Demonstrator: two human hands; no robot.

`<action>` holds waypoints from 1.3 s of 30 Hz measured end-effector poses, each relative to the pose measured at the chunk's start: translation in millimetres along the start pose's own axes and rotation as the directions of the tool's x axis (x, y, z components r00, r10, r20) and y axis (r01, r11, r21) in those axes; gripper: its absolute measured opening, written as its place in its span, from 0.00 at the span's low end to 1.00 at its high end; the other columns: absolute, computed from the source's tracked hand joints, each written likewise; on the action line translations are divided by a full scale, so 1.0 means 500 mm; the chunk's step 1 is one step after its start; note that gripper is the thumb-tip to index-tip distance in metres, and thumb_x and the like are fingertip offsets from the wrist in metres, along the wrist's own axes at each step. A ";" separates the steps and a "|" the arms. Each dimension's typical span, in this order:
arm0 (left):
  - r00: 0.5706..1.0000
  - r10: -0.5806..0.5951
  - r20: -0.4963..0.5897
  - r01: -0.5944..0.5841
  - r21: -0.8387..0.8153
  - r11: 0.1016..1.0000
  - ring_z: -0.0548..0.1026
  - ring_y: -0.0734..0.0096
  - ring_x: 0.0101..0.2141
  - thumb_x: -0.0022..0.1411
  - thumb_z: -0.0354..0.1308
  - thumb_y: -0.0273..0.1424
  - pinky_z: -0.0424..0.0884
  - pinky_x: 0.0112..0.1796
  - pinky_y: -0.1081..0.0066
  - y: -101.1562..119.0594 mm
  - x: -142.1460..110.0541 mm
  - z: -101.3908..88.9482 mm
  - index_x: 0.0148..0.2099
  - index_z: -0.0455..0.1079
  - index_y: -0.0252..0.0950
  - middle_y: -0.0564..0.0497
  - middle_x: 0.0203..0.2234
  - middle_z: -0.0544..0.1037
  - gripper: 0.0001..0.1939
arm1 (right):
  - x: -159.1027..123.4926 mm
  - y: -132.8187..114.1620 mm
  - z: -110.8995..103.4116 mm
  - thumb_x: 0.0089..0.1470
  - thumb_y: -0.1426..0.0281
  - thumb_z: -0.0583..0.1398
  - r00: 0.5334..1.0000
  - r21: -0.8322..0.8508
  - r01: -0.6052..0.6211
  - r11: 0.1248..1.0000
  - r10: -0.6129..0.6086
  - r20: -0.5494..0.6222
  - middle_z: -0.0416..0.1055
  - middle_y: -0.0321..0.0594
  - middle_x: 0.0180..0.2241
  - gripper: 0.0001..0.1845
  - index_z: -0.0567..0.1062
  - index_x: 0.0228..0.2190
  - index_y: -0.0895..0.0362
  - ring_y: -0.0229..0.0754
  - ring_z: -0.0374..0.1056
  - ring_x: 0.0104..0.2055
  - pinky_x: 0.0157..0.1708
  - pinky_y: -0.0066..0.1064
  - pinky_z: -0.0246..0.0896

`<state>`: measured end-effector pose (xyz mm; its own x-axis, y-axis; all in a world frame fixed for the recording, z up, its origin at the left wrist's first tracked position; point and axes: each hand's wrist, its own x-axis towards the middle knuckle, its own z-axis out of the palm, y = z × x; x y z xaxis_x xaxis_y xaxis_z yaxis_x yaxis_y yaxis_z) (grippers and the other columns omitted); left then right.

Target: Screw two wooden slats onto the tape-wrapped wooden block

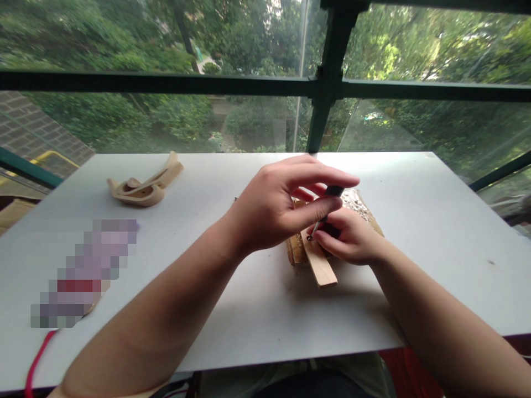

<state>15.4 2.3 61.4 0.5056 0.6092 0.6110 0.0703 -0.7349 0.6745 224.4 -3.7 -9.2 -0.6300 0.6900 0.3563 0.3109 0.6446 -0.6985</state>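
Note:
My left hand [286,204] holds the black handle of a screwdriver [335,190] between thumb and fingers, above the work. Its thin metal shaft slants down to a small dark screw [309,238] on a pale wooden strip [320,266]. Close around the screw and the shaft's tip, the thumb and finger of my right hand [352,235] are pinched together. The rest of its fingers curl beneath, partly hidden. The strip lies across a worn brown block [295,250], its near end sticking out past the block's edge. My left hand covers the strip's far end.
Curved wooden pieces [143,188] lie at the back left of the white table [240,315]. A blurred-out purplish item [95,265] with a red strap [39,356] is at the left. Silvery, crinkled material [355,204] covers the block's far part. Windows stand behind the table.

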 end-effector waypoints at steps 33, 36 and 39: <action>0.991 0.036 0.126 -0.028 -0.065 0.997 0.80 0.67 0.49 0.68 0.56 0.22 0.83 0.47 0.70 -0.002 0.002 -0.006 0.54 0.76 0.43 0.50 0.49 0.81 0.17 | 0.005 -0.005 -0.004 0.53 0.82 0.58 0.998 0.036 0.054 0.998 -0.053 -0.035 0.66 0.34 0.26 0.09 0.71 0.32 0.56 0.37 0.64 0.30 0.33 0.29 0.60; 0.994 0.002 0.113 0.007 -0.073 0.997 0.80 0.66 0.49 0.67 0.56 0.21 0.83 0.48 0.69 -0.003 0.001 -0.010 0.54 0.75 0.40 0.49 0.50 0.80 0.16 | 0.008 -0.010 -0.004 0.55 0.80 0.58 0.999 0.008 0.028 1.000 -0.028 -0.022 0.69 0.36 0.29 0.07 0.72 0.33 0.57 0.37 0.65 0.31 0.32 0.28 0.61; 0.996 -0.020 0.082 0.025 -0.057 0.998 0.80 0.65 0.49 0.66 0.57 0.20 0.83 0.46 0.70 -0.003 0.000 -0.013 0.53 0.74 0.37 0.47 0.49 0.80 0.16 | 0.010 -0.012 -0.004 0.57 0.79 0.58 1.000 -0.008 0.024 1.000 -0.024 -0.012 0.70 0.36 0.29 0.05 0.72 0.34 0.57 0.36 0.65 0.31 0.32 0.27 0.61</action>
<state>9.8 5.6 63.1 0.5729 0.5975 0.5611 0.0335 -0.7011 0.7123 220.9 -3.6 -2.1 -0.6289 0.6780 0.3805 0.3013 0.6637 -0.6847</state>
